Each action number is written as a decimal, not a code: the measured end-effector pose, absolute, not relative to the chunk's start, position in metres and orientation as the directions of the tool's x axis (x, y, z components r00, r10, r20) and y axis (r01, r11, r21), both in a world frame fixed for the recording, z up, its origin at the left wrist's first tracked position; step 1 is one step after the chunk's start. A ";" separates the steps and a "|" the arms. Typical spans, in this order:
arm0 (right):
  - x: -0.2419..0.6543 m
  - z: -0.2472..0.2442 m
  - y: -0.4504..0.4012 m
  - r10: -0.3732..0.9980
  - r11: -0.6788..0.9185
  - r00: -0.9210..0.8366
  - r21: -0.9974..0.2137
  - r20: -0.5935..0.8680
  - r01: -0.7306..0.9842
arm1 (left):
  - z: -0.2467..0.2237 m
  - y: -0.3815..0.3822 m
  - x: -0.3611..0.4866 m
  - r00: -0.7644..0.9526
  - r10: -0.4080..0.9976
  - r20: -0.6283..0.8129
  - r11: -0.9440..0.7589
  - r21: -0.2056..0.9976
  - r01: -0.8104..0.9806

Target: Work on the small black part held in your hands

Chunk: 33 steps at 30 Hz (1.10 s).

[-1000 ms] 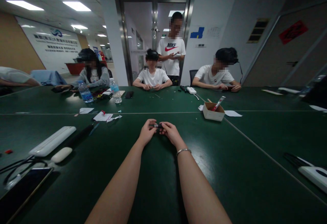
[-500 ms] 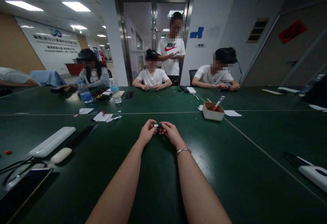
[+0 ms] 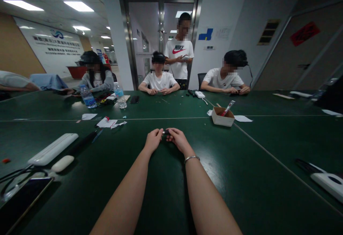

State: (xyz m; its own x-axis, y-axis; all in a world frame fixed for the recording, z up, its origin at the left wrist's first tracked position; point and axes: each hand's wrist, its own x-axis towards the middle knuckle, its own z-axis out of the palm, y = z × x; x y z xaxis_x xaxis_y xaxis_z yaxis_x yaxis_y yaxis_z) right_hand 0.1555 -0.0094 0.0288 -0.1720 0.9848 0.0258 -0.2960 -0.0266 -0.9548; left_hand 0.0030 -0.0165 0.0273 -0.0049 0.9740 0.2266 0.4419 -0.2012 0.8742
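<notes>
Between my two hands is a small dark object [image 3: 165, 132] with a shiny metal part at its left end, held just above the green table [image 3: 166, 199]. My left hand [image 3: 153, 140] pinches the metal end between thumb and fingers. My right hand [image 3: 177, 139], with a silver bangle on the wrist, grips the dark end. Fingers cover much of the object, so its exact kind cannot be made out.
A cardboard box [image 3: 223, 116] with a tool stands ahead right. On the left lie a phone [image 3: 25, 201], a white case [image 3: 53, 149], a white oval item [image 3: 63, 163] and paper scraps [image 3: 107, 122]. Bottles [image 3: 120, 95] and several people are across the table.
My left fingers have drawn closer around the metal end, which now shows less. My right hand has hardly moved.
</notes>
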 end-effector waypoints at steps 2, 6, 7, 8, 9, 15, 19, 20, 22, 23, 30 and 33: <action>0.156 0.030 -0.010 0.984 -0.020 -0.178 -0.959 0.032 -0.283 | 0.029 -0.018 0.003 -0.037 0.971 0.235 -0.191 0.863 0.467; 0.155 0.031 -0.010 0.982 -0.005 -0.182 -0.965 0.045 -0.262 | 0.033 -0.020 0.004 -0.097 0.973 0.210 -0.141 0.871 0.471; 0.155 0.031 -0.010 0.982 -0.004 -0.183 -0.965 0.045 -0.262 | 0.034 -0.020 0.005 -0.107 0.973 0.203 -0.130 0.874 0.468; 0.155 0.031 -0.010 0.982 -0.005 -0.183 -0.964 0.045 -0.264 | 0.034 -0.019 0.005 -0.116 0.974 0.196 -0.121 0.878 0.464; 0.154 0.031 -0.010 0.982 -0.006 -0.185 -0.964 0.046 -0.267 | 0.034 -0.019 0.005 -0.122 0.975 0.188 -0.113 0.882 0.457; 0.158 0.029 -0.008 0.986 -0.009 -0.162 -0.952 0.043 -0.306 | 0.029 -0.012 0.002 -0.189 0.972 0.138 -0.058 0.923 0.380; 0.165 0.029 -0.007 0.997 0.036 -0.050 -0.908 0.062 -0.417 | 0.030 -0.013 -0.004 -0.269 0.961 0.059 0.017 0.961 0.275; 0.165 0.029 -0.007 0.997 0.037 -0.050 -0.908 0.063 -0.417 | 0.031 -0.014 -0.004 -0.261 0.963 0.060 0.016 0.959 0.282; 0.164 0.028 -0.007 0.995 0.026 -0.076 -0.926 0.058 -0.377 | 0.034 -0.016 -0.003 -0.237 0.968 0.087 -0.005 0.946 0.323; 0.162 0.028 -0.008 0.993 0.019 -0.103 -0.940 0.058 -0.340 | 0.034 -0.017 -0.002 -0.230 0.968 0.103 -0.018 0.938 0.345; 0.155 0.031 -0.011 0.981 0.046 -0.176 -0.975 0.086 -0.218 | 0.032 -0.016 0.002 -0.188 0.972 0.142 -0.060 0.921 0.385; 0.155 0.032 -0.011 0.976 0.054 -0.199 -0.978 0.095 -0.201 | 0.032 -0.018 0.002 -0.163 0.976 0.147 -0.072 0.916 0.395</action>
